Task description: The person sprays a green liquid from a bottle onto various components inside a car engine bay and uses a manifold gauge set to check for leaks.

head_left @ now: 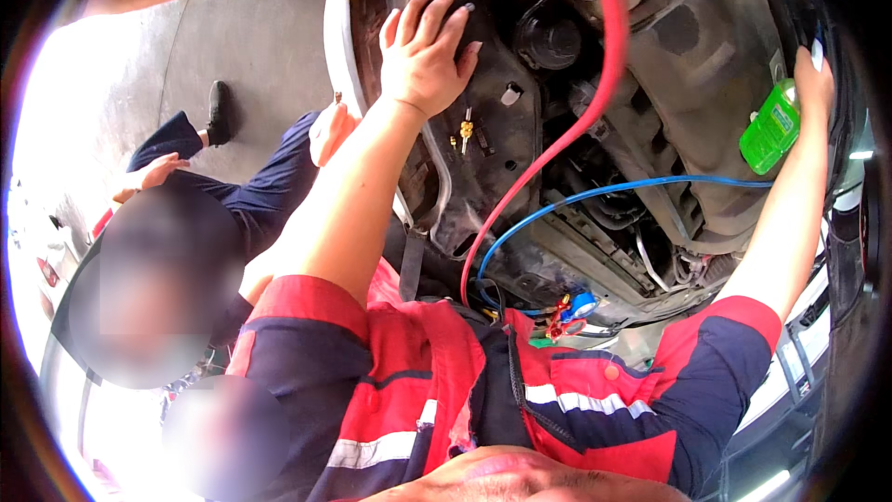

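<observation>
Your left hand (427,65) lies palm down on the dark panel (506,135) of the engine bay, its grip spread wide with nothing in it that shows; your right hand (815,85) is at the far right edge, fingers mostly hidden, so you cannot tell how far its grip is closed or whether it has hold of the white thing (817,54) beside it. The green bottle (769,141) is just beside your right wrist, tilted in this view, at the right side of the bay. It looks like thin plastic with liquid inside, so expect some weight, walls that give when squeezed and a load that may slosh — and a slippery skin if it is oily. Take it round the middle of the body, firm but not crushing, rather than by the top. The red hose (609,65) and blue hose (632,188) should be light but springy, likely to swing back if bent; hold them close to their ends, and don't kink the curves. The small brass fittings (466,126) below your left hand look hard and sturdy, yet easy to lose down a gap — pinch them between thumb and fingertip.
</observation>
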{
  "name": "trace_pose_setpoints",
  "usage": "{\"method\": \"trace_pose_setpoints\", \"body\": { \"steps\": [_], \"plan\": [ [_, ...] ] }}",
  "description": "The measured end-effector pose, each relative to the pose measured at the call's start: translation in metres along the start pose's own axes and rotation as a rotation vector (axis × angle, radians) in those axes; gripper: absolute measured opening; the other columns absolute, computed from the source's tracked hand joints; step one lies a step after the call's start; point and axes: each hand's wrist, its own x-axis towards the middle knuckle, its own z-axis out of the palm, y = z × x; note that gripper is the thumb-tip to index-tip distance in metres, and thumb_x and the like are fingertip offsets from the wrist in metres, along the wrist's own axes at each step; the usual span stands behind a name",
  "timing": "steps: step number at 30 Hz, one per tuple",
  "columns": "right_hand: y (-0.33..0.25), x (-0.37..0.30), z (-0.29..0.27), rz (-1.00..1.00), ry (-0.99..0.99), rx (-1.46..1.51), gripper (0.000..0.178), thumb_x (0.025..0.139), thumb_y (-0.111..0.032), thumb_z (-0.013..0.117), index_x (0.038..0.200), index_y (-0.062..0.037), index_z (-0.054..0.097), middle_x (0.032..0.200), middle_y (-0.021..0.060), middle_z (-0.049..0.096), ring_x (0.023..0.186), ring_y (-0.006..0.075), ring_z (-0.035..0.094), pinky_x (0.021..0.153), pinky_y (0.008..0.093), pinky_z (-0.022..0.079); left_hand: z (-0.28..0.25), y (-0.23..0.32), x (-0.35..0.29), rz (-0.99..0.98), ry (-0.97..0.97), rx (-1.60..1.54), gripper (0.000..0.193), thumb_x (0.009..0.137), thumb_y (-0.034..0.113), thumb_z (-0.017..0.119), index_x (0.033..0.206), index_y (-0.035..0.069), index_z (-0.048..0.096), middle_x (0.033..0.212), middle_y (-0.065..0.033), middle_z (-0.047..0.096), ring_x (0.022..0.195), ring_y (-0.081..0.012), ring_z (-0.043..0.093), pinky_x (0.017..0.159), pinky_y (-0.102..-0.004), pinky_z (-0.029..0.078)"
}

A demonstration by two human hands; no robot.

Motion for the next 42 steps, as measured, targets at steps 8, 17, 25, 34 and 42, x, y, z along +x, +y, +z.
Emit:
{"method": "trace_pose_setpoints", "body": {
  "steps": [8,17,25,34,42],
  "plan": [
    [0.007,-0.003,0.007,-0.020,-0.011,0.037,0.065,0.088,-0.056,0.057,0.130,-0.0063,0.065,0.129,0.0259,0.064,0.125,0.0433,0.057,0.106,0.0430,0.044,0.006,-0.002,-0.005,-0.028,0.010,-0.008,0.042,0.083,0.035,0.073,0.122,0.020,0.069,0.140,0.0005,0.058,0.137,-0.0266,0.046,0.114,-0.0472,0.032],
    [-0.028,-0.021,0.014,-0.090,0.012,-0.076,0.067,0.087,-0.057,0.055,0.129,-0.0061,0.065,0.127,0.0288,0.064,0.123,0.0452,0.058,0.105,0.0476,0.044,0.002,-0.005,-0.006,-0.041,-0.056,-0.128,0.051,0.078,0.032,0.075,0.123,0.011,0.066,0.139,-0.0082,0.057,0.139,-0.0357,0.043,0.115,-0.0538,0.032],
    [-0.056,-0.040,-0.009,-0.006,-0.065,0.086,0.055,0.087,-0.047,0.060,0.113,0.0002,0.070,0.114,0.0313,0.068,0.114,0.0474,0.064,0.097,0.0517,0.050,-0.008,0.003,0.002,-0.030,-0.044,-0.082,0.042,0.083,0.030,0.071,0.123,0.016,0.069,0.140,-0.0031,0.058,0.138,-0.0283,0.047,0.114,-0.0517,0.034],
    [-0.089,-0.039,-0.021,0.105,0.023,0.114,0.032,0.088,-0.026,0.060,0.104,0.0005,0.070,0.108,0.0280,0.070,0.104,0.0440,0.067,0.091,0.0532,0.053,-0.005,0.002,0.004,0.037,-0.125,0.055,0.052,0.081,0.029,0.070,0.131,0.013,0.062,0.143,-0.0100,0.055,0.138,-0.0373,0.044,0.114,-0.0541,0.032],
    [-0.099,-0.028,-0.040,0.036,-0.071,0.162,0.028,0.087,-0.016,0.054,0.103,-0.0001,0.071,0.109,0.0267,0.070,0.105,0.0434,0.068,0.092,0.0526,0.053,-0.015,0.006,0.008,0.035,-0.181,0.040,0.050,0.086,0.022,0.069,0.133,0.009,0.060,0.148,-0.0134,0.050,0.142,-0.0411,0.038,0.117,-0.0550,0.027]
  ]
}}
